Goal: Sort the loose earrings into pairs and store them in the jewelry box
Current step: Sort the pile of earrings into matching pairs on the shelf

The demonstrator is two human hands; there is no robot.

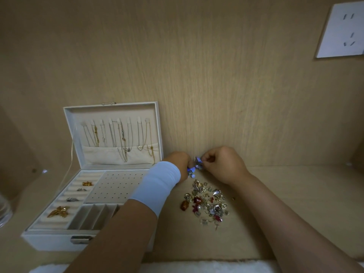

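Note:
A white jewelry box stands open at the left, its lid hung with necklaces and its perforated earring panel bare. A heap of loose earrings lies on the wooden shelf to the right of the box. Above the heap both hands meet. My left hand, with a white wrist wrap, and my right hand each pinch a cluster of blue beaded earrings that hangs between them. Which piece each hand holds is hidden by the fingers.
Rings and a gold leaf brooch sit in the box's left ring rolls. The wooden back wall rises right behind the hands, with a white wall socket at upper right. A glass object stands at the far left edge.

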